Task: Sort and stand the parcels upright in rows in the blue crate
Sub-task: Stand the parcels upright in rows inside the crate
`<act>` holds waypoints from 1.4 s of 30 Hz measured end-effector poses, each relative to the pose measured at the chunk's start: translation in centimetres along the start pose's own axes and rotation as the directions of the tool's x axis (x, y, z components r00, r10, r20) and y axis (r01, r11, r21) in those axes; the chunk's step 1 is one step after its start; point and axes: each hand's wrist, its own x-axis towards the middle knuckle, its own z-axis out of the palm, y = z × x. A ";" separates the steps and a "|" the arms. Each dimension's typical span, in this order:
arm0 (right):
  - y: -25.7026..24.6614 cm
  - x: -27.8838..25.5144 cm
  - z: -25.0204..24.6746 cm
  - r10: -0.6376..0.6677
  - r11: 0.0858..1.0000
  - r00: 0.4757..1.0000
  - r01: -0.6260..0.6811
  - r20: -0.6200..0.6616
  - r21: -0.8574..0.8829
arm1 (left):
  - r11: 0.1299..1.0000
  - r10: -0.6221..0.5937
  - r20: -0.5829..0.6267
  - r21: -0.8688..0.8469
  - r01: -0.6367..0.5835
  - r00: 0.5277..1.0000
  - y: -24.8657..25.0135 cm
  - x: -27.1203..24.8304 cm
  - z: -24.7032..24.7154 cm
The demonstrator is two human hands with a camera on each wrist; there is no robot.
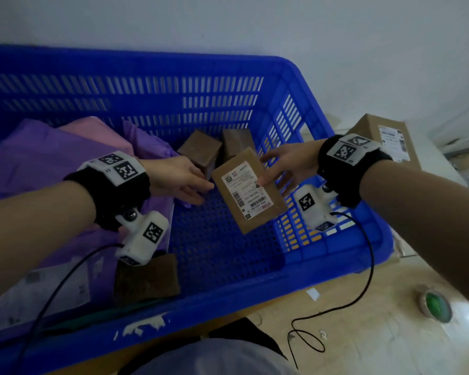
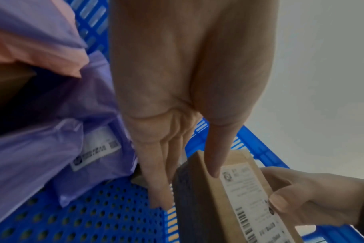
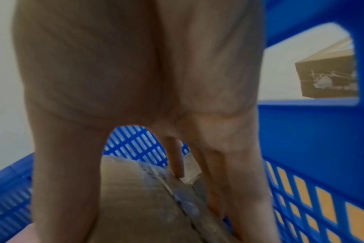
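Note:
A brown cardboard parcel with a white label hangs tilted above the floor of the blue crate, near its right wall. My right hand grips its right end, thumb on the label, fingers behind. My left hand touches its left end, with the thumb on the top face and straight fingers beside the dark side. Two small brown boxes stand near the far wall. Purple mailers and a pink one fill the left half.
Another brown box sits by the crate's near wall under my left wrist. A larger labelled carton lies outside the crate on the right. On the table at right are a green tape roll and a black cable.

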 end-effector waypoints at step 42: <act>5.9 11.3 5.4 0.059 0.633 0.980 0.109 0.188 -0.767 | 0.883 -0.271 0.113 -0.367 0.294 0.956 -7.3 11.1 10.4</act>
